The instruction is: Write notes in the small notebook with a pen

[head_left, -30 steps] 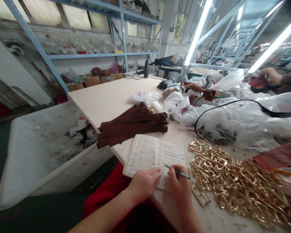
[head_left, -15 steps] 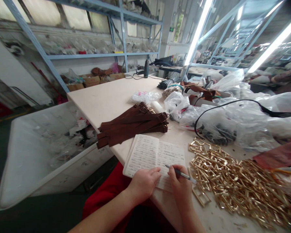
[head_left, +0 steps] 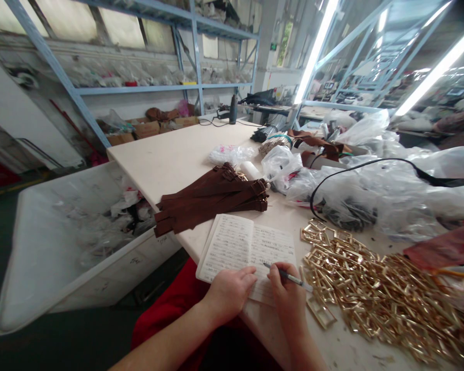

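Note:
An open notebook (head_left: pixel 232 242) with handwritten lines on both pages lies at the front edge of the table. My left hand (head_left: pixel 232 293) rests on its lower part, fingers stretched across the page near the fold, holding nothing. In my right hand (head_left: pixel 288 291) is a pen (head_left: pixel 294 279), gripped between thumb and fingers, its tip at the writing on the right page. Beyond the notebook lies a stack of dark brown straps (head_left: pixel 212 198). Right of my right hand spreads a heap of gold metal buckles (head_left: pixel 379 293).
Clear plastic bags (head_left: pixel 386 180) crowd the table's right side, with a black cord (head_left: pixel 348 167) looping over them. A white bin (head_left: pixel 81 257) with bagged material stands left of the table (head_left: pixel 158 154). At the back are a dark upright tool (head_left: pixel 233 109) and blue shelving (head_left: pixel 139 88).

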`<state>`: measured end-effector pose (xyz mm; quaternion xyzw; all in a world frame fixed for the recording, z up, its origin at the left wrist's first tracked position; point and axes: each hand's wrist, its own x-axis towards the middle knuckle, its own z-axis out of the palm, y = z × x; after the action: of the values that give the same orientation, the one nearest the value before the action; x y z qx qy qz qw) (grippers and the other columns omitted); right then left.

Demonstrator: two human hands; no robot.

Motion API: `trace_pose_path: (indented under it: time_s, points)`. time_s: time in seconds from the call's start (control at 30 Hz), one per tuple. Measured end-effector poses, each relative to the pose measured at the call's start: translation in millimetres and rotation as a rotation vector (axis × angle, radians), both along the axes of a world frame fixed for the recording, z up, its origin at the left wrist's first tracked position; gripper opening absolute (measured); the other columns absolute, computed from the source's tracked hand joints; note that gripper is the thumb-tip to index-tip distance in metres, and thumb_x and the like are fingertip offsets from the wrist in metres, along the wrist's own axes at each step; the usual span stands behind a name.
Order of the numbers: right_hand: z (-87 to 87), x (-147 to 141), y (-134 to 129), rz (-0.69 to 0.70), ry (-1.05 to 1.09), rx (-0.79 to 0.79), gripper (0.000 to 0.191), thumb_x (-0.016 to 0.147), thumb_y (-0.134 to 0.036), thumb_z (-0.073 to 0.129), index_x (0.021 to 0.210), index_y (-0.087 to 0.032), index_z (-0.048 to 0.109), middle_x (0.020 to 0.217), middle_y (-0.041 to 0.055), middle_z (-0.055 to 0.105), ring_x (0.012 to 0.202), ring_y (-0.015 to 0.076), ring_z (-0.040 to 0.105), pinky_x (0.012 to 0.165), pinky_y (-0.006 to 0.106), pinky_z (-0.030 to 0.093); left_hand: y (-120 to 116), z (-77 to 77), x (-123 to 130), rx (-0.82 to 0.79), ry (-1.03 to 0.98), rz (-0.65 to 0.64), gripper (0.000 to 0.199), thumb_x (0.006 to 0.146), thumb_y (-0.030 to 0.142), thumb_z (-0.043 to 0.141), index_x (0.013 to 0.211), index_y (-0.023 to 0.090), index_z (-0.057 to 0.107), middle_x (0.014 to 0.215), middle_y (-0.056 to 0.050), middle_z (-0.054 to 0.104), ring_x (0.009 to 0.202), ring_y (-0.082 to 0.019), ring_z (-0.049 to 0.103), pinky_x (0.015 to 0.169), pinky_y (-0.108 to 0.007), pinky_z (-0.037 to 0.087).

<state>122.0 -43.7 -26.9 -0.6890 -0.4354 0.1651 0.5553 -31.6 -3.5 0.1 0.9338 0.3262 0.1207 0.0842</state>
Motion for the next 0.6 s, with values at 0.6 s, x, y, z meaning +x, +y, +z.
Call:
trace_pose_path:
  time_s: [0.6]
  points:
    - [5.0,1.5,-1.8,0.003,0.001,-0.016,0.027,0.082,-0.044,0.046,0.081,-0.018,0.054,0.065,0.0031,0.061,0.063,0.0188,0.058,0.062,0.029,0.044,-1.0,1.0,1.5,-0.006,0.003,-0.004,0.022,0.087,0.021,0.041,0.102,0.021,0.057,0.125,-0.001,0.055,0.094,-0.020,0.062,0.080,-0.034,0.051]
